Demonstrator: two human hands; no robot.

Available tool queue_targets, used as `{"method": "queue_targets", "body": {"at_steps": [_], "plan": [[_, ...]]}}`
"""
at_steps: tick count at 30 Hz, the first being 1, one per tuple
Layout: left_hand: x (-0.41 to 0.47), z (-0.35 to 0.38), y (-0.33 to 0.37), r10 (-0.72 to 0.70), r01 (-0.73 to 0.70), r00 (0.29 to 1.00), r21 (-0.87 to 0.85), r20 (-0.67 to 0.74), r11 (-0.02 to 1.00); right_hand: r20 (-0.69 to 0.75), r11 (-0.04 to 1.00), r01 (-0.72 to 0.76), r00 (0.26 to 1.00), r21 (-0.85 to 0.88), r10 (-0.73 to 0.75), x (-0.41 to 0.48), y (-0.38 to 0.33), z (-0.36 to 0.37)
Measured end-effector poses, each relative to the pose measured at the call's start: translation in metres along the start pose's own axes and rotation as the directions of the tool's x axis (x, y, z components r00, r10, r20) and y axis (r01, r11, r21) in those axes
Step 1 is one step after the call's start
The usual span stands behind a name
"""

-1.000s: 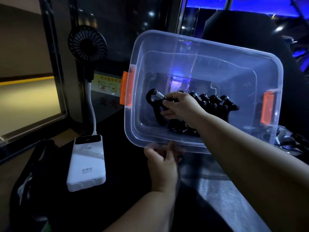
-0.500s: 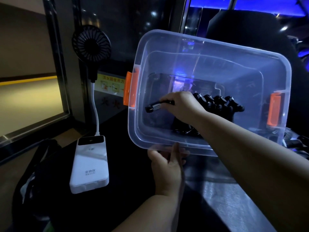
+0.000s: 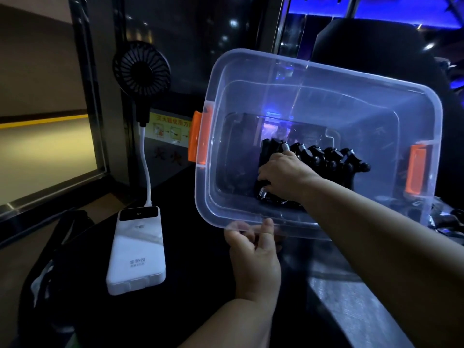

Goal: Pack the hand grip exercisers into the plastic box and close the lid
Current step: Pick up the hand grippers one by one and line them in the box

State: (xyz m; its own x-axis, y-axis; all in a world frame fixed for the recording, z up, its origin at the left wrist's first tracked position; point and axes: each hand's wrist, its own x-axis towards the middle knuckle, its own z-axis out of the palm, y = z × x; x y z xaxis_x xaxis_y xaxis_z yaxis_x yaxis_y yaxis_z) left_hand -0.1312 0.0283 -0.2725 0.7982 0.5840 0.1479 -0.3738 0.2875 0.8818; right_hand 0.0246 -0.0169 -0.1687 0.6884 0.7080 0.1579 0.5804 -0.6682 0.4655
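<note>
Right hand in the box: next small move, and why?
Probably let go and withdraw. The right hand grips an exerciser already set against the row inside the plastic box, which the left hand holds tilted by its near rim. More exercisers lie outside to the right.

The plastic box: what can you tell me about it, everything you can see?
The box is clear plastic, rectangular with rounded corners, with an orange latch on each short end. It has no lid on and is tipped so that its opening faces the camera. The left hand holds its near rim. The right hand reaches inside and holds one of the black exercisers lined up at the bottom.
</note>
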Motion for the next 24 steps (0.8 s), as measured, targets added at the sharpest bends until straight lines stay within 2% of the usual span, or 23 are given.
{"method": "queue_targets", "body": {"at_steps": [3, 9, 15, 20, 24], "plan": [[0.0, -0.001, 0.0, 0.004, -0.004, 1.0, 0.02, -0.005, 1.0, 0.004, 0.998, 0.002, 1.0, -0.056, -0.002, 0.0, 0.001, 0.002], [-0.003, 0.0, 0.002, 0.014, -0.014, 1.0, 0.036, 0.003, 0.999, 0.087, 1.0, 0.009, 0.996, -0.027, -0.007, -0.008, 0.005, 0.001], [-0.001, 0.0, 0.0, 0.019, -0.019, 1.0, 0.04, -0.003, 0.999, 0.031, 1.0, 0.007, 0.999, 0.013, -0.007, -0.01, 0.006, -0.003], [0.0, -0.001, 0.0, 0.011, -0.012, 1.0, 0.042, 0.002, 0.999, -0.05, 0.987, 0.104, 0.993, -0.122, -0.111, -0.013, -0.002, -0.005], [0.001, -0.002, 0.0, -0.005, 0.005, 1.0, 0.053, 0.006, 0.999, 0.063, 0.969, 0.098, 0.994, -0.227, -0.086, -0.004, -0.01, 0.001]]}}
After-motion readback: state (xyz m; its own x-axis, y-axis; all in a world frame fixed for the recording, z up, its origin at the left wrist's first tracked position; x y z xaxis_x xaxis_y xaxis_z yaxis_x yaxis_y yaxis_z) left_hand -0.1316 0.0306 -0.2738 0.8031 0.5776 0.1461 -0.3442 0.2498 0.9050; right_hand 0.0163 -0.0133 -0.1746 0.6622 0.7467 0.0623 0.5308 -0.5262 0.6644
